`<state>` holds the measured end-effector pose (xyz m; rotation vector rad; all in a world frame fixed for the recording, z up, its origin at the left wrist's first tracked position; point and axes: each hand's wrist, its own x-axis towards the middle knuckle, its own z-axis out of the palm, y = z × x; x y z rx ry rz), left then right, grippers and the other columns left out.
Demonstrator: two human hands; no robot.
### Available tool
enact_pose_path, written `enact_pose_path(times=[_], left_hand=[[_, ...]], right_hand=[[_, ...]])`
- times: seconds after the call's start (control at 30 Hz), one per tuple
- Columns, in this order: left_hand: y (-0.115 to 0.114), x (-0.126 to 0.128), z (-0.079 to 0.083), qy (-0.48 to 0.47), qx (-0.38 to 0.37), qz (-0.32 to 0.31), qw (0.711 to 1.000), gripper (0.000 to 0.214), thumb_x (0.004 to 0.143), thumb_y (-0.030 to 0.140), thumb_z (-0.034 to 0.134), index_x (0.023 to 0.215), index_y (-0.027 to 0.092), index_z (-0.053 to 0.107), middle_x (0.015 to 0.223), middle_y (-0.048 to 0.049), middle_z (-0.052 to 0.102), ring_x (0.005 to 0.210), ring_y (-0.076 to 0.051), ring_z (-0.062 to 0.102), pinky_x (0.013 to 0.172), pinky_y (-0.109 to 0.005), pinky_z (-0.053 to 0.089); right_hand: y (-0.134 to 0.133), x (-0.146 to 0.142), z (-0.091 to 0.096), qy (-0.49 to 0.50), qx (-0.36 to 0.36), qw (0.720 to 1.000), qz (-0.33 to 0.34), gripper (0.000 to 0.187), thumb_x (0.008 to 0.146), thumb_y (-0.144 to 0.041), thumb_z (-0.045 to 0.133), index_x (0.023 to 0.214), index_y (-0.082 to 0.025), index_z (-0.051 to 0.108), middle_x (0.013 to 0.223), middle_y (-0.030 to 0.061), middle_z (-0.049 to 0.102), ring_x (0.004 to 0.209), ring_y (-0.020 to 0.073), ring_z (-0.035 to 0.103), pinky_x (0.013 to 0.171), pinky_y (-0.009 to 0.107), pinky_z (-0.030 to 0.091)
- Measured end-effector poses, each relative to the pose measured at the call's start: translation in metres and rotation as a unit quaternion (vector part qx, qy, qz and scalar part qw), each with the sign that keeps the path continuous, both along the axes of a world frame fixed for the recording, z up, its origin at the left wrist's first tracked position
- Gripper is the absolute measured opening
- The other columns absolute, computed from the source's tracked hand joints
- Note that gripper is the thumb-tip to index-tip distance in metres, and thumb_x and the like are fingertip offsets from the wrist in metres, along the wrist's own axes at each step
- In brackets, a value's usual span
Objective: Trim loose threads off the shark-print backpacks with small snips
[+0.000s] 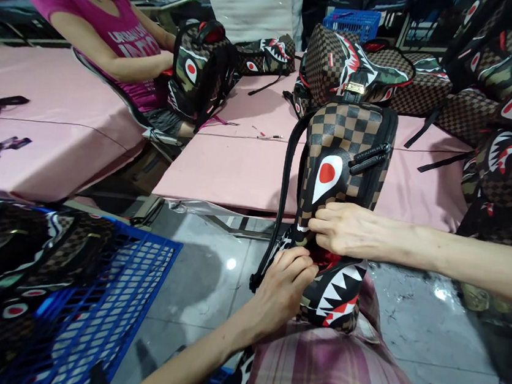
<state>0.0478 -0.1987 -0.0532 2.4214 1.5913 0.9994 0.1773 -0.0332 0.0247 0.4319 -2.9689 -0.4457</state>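
A brown-and-black checkered backpack (343, 131) with a red-and-white eye and a shark-tooth print stands tilted between my lap and the table edge. My left hand (287, 279) has its fingers curled over the bag's side, at the edge of a gap that shows red inside. Just above, my right hand (342, 228) is closed with bent fingers against the bag below the eye print. Both hands grip the bag's material; the fingertips are partly hidden. A black strap hangs down along the bag's left side.
Pink-covered tables (226, 170) stand ahead and at left. More shark-print bags (335, 65) pile up at the back and right. A blue plastic crate (134, 289) with bags sits at lower left. Across the table a person in a magenta shirt (126, 29) handles another backpack (188, 92).
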Motion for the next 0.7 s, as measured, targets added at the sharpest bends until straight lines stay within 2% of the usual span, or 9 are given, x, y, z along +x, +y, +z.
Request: enact_pose_path(times=[0.3,0.47,0.7], left_hand=[[0.000,0.002,-0.002,-0.013,-0.007,0.001,1.000,0.031,0.081,0.000,0.041,0.106,0.015,0.052,0.098,-0.0075,0.059,0.106,-0.022,0.047,0.090,-0.040,0.042],[-0.001,0.003,-0.003,-0.020,0.002,0.004,1.000,0.027,0.083,0.000,0.043,0.104,0.013,0.053,0.096,-0.0081,0.059,0.104,-0.021,0.047,0.089,-0.038,0.044],[-0.002,0.003,-0.003,-0.020,-0.015,-0.002,1.000,0.026,0.083,0.001,0.043,0.104,0.011,0.054,0.099,-0.0092,0.059,0.108,-0.021,0.046,0.092,-0.039,0.043]], right_hand=[[-0.003,-0.001,-0.005,0.015,0.003,1.000,0.009,0.023,0.089,-0.014,0.048,0.068,-0.017,0.057,0.085,0.0051,0.056,0.080,0.0166,0.046,0.067,0.033,0.032],[-0.003,-0.003,-0.008,0.012,-0.001,1.000,0.029,0.020,0.088,-0.014,0.049,0.069,-0.016,0.056,0.083,0.0046,0.054,0.080,0.0166,0.045,0.066,0.033,0.031],[0.002,-0.002,-0.009,0.012,-0.013,1.000,0.021,0.022,0.088,-0.013,0.050,0.066,-0.015,0.055,0.084,0.0044,0.053,0.081,0.0163,0.044,0.066,0.032,0.029]])
